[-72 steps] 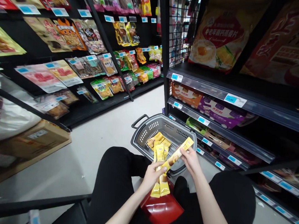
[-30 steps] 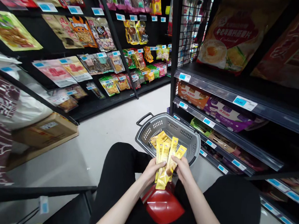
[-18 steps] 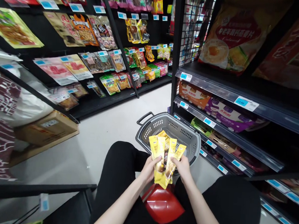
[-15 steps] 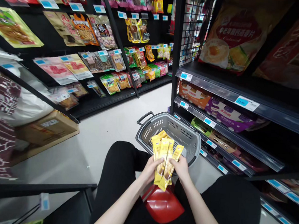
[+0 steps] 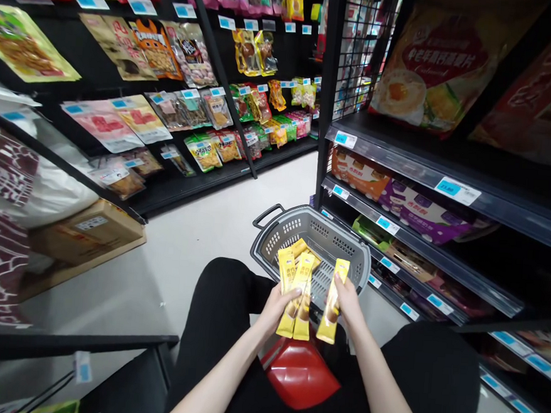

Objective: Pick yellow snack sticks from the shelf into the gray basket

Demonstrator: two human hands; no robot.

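Note:
My left hand is closed round a small bunch of long yellow snack packets, held upright over my lap. My right hand pinches one single yellow packet, held a little apart to the right of the bunch. Just beyond both hands a grey plastic shopping basket stands on the floor with more yellow packets lying in it. My knees in black trousers frame the hands.
A red stool seat shows between my legs. Black shelves with bagged snacks line the left; a shelf unit with boxes and blue price tags stands close on the right. A cardboard box sits low at left. Pale floor runs ahead.
The packets were fanned together in both hands. Now my right hand has drawn one packet away to the right, and the left keeps the others.

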